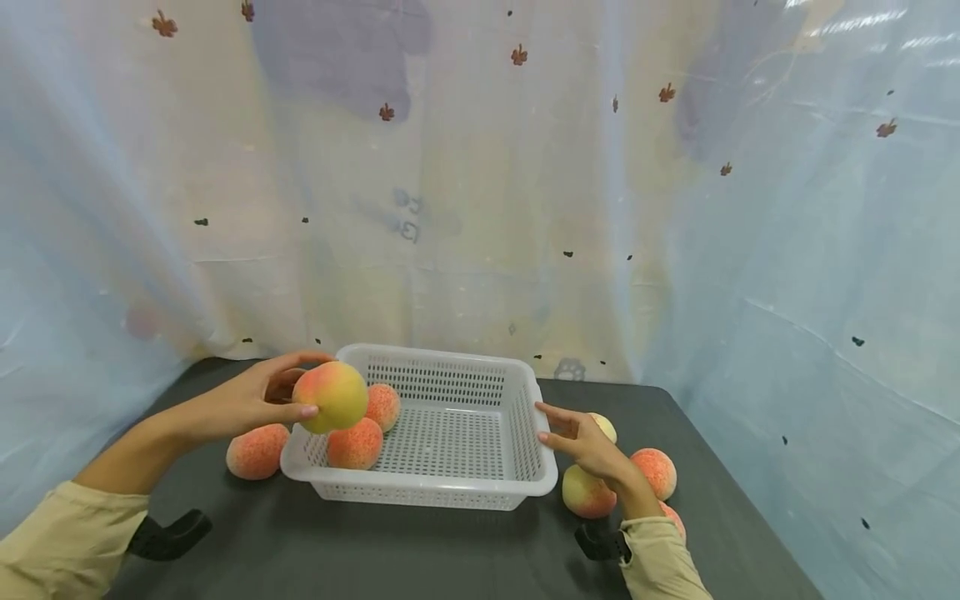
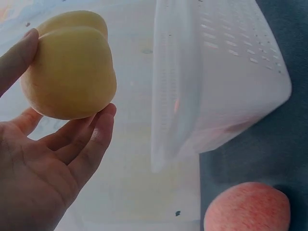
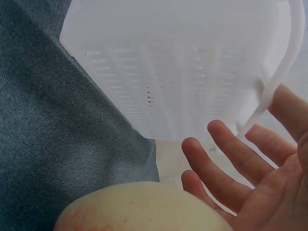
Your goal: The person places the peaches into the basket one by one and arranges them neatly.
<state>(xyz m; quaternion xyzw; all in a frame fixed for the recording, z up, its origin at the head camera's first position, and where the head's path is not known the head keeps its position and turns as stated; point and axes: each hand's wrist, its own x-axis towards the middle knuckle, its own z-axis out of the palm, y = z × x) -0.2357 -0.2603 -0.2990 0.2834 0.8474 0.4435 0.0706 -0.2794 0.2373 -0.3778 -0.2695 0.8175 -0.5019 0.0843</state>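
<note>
My left hand (image 1: 251,398) holds a yellow-and-pink peach (image 1: 339,396) between thumb and fingers, above the left end of a white plastic basket (image 1: 427,482). In the left wrist view, the thumb presses one side of the peach (image 2: 72,67) and the fingertips support its underside. Two red-orange peaches, one nearer (image 1: 356,446) and one farther (image 1: 383,407), lie inside the basket at its left. My right hand (image 1: 588,446) touches the basket's right rim with spread fingers. In the right wrist view, thumb and forefinger meet the rim, while the other fingers stand apart from the wall.
Another red-orange peach (image 1: 257,452) rests on the dark table (image 1: 420,550), left of the basket. Several peaches lie around my right hand and wrist, including a yellow-red one (image 1: 587,493) and a red-orange one (image 1: 654,473). A patterned curtain (image 1: 465,208) hangs behind the table.
</note>
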